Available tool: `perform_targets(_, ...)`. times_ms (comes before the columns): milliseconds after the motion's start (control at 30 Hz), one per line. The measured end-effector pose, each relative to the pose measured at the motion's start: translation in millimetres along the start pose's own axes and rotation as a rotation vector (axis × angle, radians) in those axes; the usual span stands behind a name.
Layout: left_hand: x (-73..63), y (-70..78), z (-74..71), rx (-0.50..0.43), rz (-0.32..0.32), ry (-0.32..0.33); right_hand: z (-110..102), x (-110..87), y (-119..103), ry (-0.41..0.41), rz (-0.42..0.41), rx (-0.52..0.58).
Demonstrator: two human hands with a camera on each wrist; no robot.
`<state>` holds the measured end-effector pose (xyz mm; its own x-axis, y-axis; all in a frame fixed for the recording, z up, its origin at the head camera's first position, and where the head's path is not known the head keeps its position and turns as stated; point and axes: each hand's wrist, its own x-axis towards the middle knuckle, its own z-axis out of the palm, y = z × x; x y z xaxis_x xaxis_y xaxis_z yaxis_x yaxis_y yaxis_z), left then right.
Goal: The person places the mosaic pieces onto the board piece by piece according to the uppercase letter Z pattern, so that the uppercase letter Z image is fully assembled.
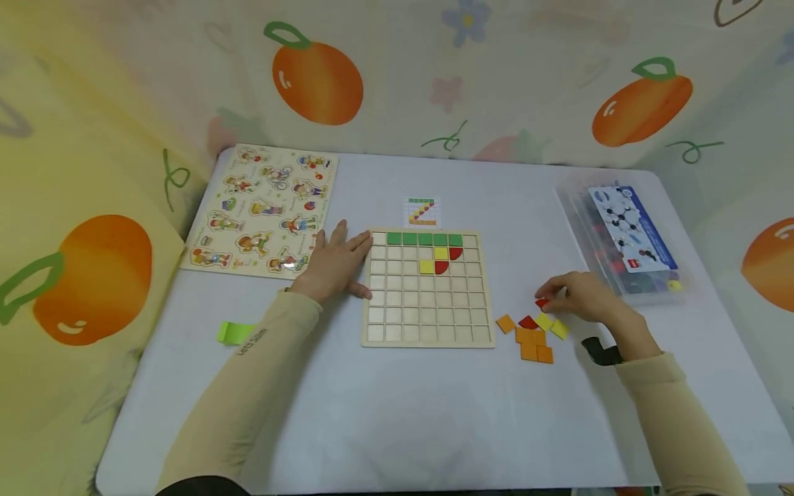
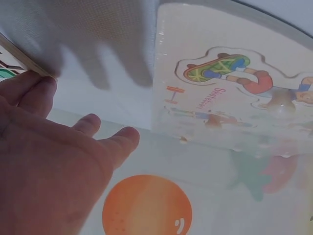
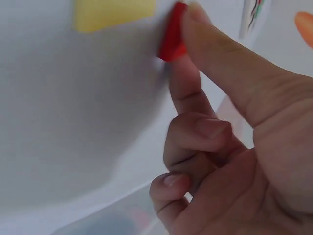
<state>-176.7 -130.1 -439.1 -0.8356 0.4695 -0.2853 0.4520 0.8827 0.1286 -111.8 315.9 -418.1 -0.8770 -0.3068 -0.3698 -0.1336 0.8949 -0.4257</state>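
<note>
A wooden grid board (image 1: 428,296) lies mid-table, with green square tiles (image 1: 424,239) along its top row and yellow squares and red quarter-circles below them. My left hand (image 1: 331,265) rests at the board's left edge, fingers spread, some touching the rim; the left wrist view shows this hand (image 2: 54,152) too. To the right of the board, my right hand (image 1: 579,296) pinches a red tile (image 3: 173,34) between thumb and index finger. Beneath it lie yellow tiles (image 1: 560,329), another red tile (image 1: 528,322) and several orange square tiles (image 1: 530,337).
A small pattern card (image 1: 422,213) lies just behind the board. At the back left is a picture puzzle board (image 1: 260,207). A clear plastic box (image 1: 626,241) with a blue-and-white label stands at the right. A light green strip (image 1: 234,333) lies near my left sleeve.
</note>
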Motion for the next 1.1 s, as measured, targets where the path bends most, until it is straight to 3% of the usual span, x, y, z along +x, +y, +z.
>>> perform_targets(300, 0.3, -2.7, 2.0, -0.002, -0.003, 0.008, 3, 2.0, 7, 0.062, -0.036, 0.03)
perform_targets(467, 0.1, -3.2, 1.5, -0.006, -0.002, 0.008, 0, 10.8, -2, 0.101, -0.065, 0.022)
perform_targets(667, -0.5, -3.7, 3.1, -0.009, 0.004, 0.011, 0, 35.3, -36, 0.154, -0.133, 0.035)
perform_targets(867, -1.7, -4.1, 1.4, -0.026, 0.013, 0.026, 12, 67.5, -80, 0.073, -0.152, 0.095)
perform_targets(1100, -1.0, -3.8, 1.2, -0.024, 0.018, 0.028, 29, 95.4, -121, 0.045, -0.22, 0.046)
